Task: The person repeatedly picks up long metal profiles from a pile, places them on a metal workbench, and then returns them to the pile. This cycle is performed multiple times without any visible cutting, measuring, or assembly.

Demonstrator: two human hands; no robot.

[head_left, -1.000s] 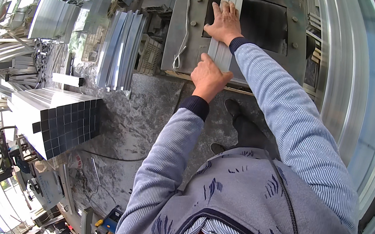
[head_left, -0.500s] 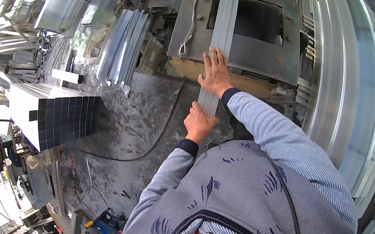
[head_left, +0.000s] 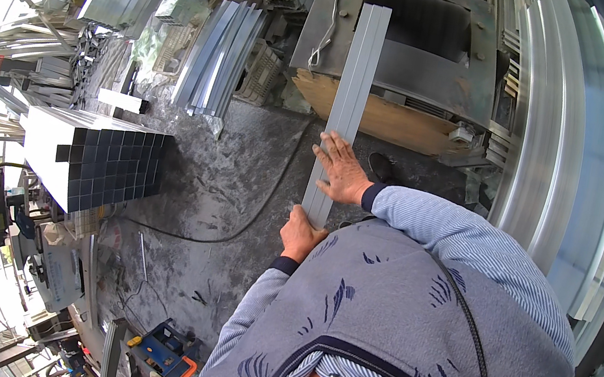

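A long, flat silver-grey metal profile (head_left: 361, 66) with ridges along its length points away from my body, slightly tilted. Its far end overlies the dark opening of a grey metal machine housing (head_left: 416, 80). Low on the profile, my left hand (head_left: 300, 234) is wrapped around the edge close to its near end; some of those fingers are hidden beneath. Farther up, my right hand (head_left: 343, 170) lies across the top face with fingers spread and stretched out.
Stacked square tubes (head_left: 117, 170) stand at the left. Metal profiles (head_left: 216, 58) lean beside a plastic crate (head_left: 259, 73); long profiles (head_left: 552, 126) line the right. A dark cable (head_left: 258, 213) crosses the dusty floor. A blue toolbox (head_left: 166, 354) sits at lower left.
Both hands have drawn the profile back toward my body, and its far end has come down from the housing's top edge. My view has shifted a little.
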